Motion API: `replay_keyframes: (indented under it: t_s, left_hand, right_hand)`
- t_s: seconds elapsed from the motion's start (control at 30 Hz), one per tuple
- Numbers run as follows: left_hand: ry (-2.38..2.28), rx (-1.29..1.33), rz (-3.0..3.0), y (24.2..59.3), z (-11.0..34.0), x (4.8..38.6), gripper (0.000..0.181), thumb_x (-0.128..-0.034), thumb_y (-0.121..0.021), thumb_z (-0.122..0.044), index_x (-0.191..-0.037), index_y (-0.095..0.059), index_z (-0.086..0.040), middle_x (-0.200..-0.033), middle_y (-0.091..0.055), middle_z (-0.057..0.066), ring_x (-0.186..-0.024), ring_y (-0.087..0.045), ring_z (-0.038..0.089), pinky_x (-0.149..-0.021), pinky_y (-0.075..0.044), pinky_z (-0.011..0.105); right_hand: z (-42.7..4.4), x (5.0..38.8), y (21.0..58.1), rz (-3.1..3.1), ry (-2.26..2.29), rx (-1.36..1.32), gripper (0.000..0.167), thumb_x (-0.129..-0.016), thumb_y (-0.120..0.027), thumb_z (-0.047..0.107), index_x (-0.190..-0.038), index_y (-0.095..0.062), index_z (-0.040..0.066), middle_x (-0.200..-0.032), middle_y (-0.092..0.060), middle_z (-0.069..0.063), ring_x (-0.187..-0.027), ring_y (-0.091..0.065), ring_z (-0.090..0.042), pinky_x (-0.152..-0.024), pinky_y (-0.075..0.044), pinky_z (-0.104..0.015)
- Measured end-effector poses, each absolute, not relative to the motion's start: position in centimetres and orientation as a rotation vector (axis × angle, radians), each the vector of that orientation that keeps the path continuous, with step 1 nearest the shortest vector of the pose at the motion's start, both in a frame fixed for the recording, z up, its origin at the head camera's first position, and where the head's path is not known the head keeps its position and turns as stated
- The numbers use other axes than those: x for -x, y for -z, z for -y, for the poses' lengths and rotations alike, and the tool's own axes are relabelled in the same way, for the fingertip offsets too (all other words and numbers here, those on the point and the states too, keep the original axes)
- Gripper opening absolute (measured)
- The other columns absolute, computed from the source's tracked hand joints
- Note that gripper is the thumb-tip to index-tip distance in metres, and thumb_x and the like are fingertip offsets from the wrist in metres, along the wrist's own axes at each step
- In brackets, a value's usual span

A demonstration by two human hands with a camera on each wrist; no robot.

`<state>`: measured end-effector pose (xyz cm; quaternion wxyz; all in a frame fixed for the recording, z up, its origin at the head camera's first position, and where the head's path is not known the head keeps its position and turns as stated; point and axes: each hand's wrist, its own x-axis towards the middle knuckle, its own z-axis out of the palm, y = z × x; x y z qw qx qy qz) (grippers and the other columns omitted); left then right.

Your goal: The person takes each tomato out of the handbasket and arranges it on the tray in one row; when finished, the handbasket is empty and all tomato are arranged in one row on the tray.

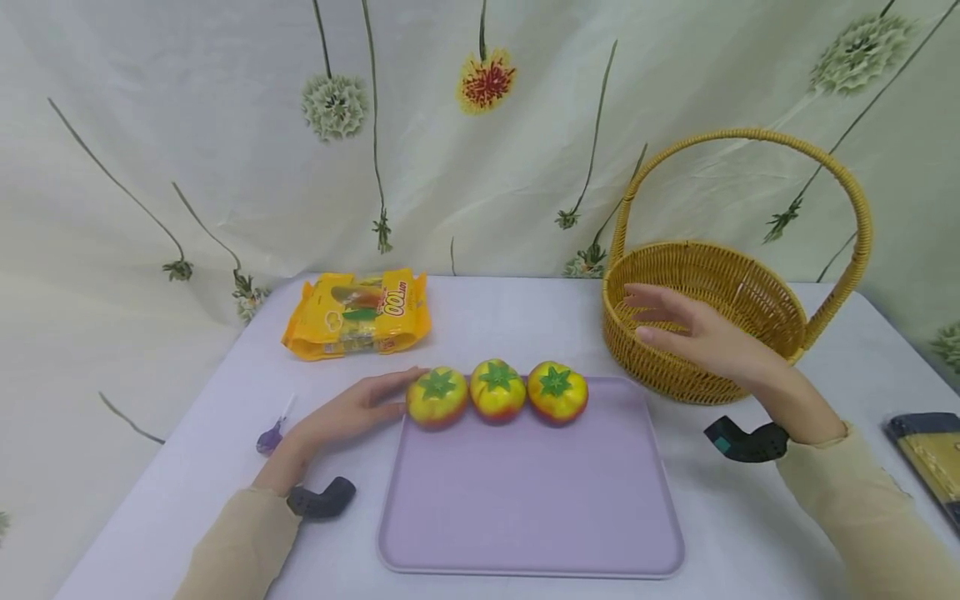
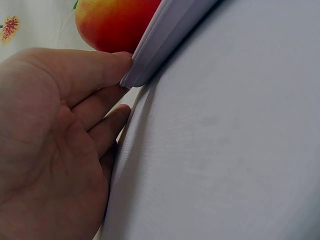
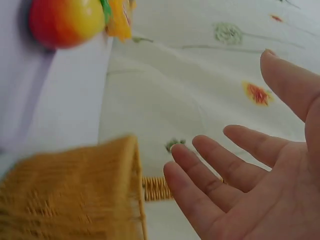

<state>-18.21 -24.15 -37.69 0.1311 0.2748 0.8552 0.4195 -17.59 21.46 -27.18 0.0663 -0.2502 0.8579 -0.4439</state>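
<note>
My left hand (image 1: 358, 412) is at the far left corner of a lavender tray (image 1: 525, 500). In the left wrist view its thumb and index finger pinch the tray's rim (image 2: 142, 62), the other fingers resting close to the white tabletop. Three yellow-and-red fruits with green star-shaped tops stand in a row along the tray's far edge: a left fruit (image 1: 437, 398), a middle fruit (image 1: 498, 391) and a right fruit (image 1: 557, 392). Over the wicker basket (image 1: 626, 346) hovers my right hand (image 1: 701, 332), its fingers extended and holding nothing; the right wrist view shows its bare palm (image 3: 270, 200).
A yellow candy bag (image 1: 358, 315) lies at the back left. Near my left forearm is a purple lollipop (image 1: 270, 437). The basket's tall handle (image 1: 757, 136) arches above my right hand. A dark-and-yellow flat object (image 1: 930, 454) sits at the right edge.
</note>
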Motion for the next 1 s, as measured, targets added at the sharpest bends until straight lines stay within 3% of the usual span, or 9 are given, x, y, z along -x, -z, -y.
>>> replay_keyframes:
  t_s: [0.33, 0.4, 0.57, 0.63, 0.7, 0.83, 0.9, 1.0]
  left_hand:
    - [-1.213, -0.799, -2.49, 37.6, 24.2, 18.1, 0.051, -0.0941, -0.057, -0.021, -0.142, -0.042, -0.019, -0.142, -0.042, -0.001, -0.135, -0.028, 0.023, -0.108, -0.02, 0.05]
    - [-1.213, -0.796, -2.491, 37.6, 24.2, 18.1, 0.05, -0.0942, -0.057, -0.021, -0.142, -0.042, -0.02, -0.142, -0.042, -0.001, -0.135, -0.027, 0.023, -0.108, -0.02, 0.05]
    - [-1.208, -0.791, -2.498, 37.5, 24.1, 18.1, 0.05, -0.0943, -0.057, -0.021, -0.142, -0.043, -0.02, -0.142, -0.042, -0.001, -0.135, -0.027, 0.024, -0.108, -0.019, 0.051]
    - [-1.211, -0.792, -2.497, 37.4, 24.1, 18.0, 0.049, -0.0944, -0.057, -0.021, -0.142, -0.043, -0.019, -0.142, -0.042, 0.0, -0.135, -0.027, 0.025, -0.108, -0.019, 0.051]
    - [-1.213, -0.791, -2.494, 37.4, 24.1, 18.0, 0.05, -0.0945, -0.057, -0.02, -0.142, -0.042, -0.02, -0.142, -0.041, 0.0, -0.135, -0.026, 0.025, -0.108, -0.018, 0.051]
    - [-1.214, -0.79, -2.49, 37.4, 24.0, 18.0, 0.05, -0.0947, -0.056, -0.021, -0.142, -0.042, -0.02, -0.143, -0.041, 0.0, -0.135, -0.026, 0.024, -0.108, -0.018, 0.05]
    - [-1.212, -0.789, -2.492, 37.4, 24.0, 18.0, 0.05, -0.0946, -0.056, -0.021, -0.142, -0.042, -0.021, -0.143, -0.041, 0.0, -0.135, -0.026, 0.024, -0.108, -0.019, 0.05]
    - [-1.21, -0.783, -2.494, 37.4, 24.1, 18.0, 0.05, -0.0944, -0.057, -0.022, -0.142, -0.042, -0.022, -0.143, -0.041, 0.0, -0.135, -0.026, 0.024, -0.108, -0.019, 0.05]
  right_hand:
    - [-26.6, 18.8, 26.8, -2.611, 1.37, 0.508, 0.055, -0.098, -0.049, 0.027, -0.146, -0.028, 0.009, -0.142, -0.038, -0.015, -0.128, -0.036, -0.035, -0.099, -0.03, -0.06]
    - [-27.4, 18.9, 27.1, -2.63, 1.366, 0.478, 0.053, -0.099, -0.048, 0.027, -0.146, -0.029, 0.011, -0.142, -0.038, -0.013, -0.125, -0.04, -0.03, -0.099, -0.034, -0.055]
    - [-29.4, 19.2, 27.8, -2.669, 1.356, 0.415, 0.051, -0.1, -0.045, 0.027, -0.146, -0.028, 0.015, -0.143, -0.037, -0.013, -0.118, -0.047, -0.013, -0.091, -0.043, -0.025]
    - [-30.1, 19.3, 28.1, -2.671, 1.358, 0.376, 0.053, -0.1, -0.044, 0.029, -0.147, -0.025, 0.015, -0.144, -0.035, -0.014, -0.119, -0.046, -0.014, -0.092, -0.042, -0.024]
    - [-30.8, 19.3, 28.4, -2.66, 1.375, 0.325, 0.055, -0.1, -0.043, 0.032, -0.148, -0.022, 0.014, -0.144, -0.034, -0.016, -0.121, -0.045, -0.019, -0.098, -0.039, -0.034]
    - [-31.9, 19.2, 28.8, -2.641, 1.399, 0.24, 0.06, -0.1, -0.04, 0.036, -0.15, -0.016, 0.012, -0.146, -0.03, -0.019, -0.122, -0.045, -0.017, -0.102, -0.028, -0.054]
    - [-32.2, 19.3, 29.0, -2.629, 1.416, 0.238, 0.06, -0.101, -0.039, 0.035, -0.15, -0.015, 0.01, -0.146, -0.029, -0.021, -0.119, -0.047, -0.01, -0.103, -0.033, -0.045]
    - [-32.5, 19.4, 29.3, -2.622, 1.436, 0.237, 0.061, -0.101, -0.039, 0.035, -0.149, -0.014, 0.007, -0.145, -0.028, -0.022, -0.11, -0.048, 0.002, -0.095, -0.04, -0.023]
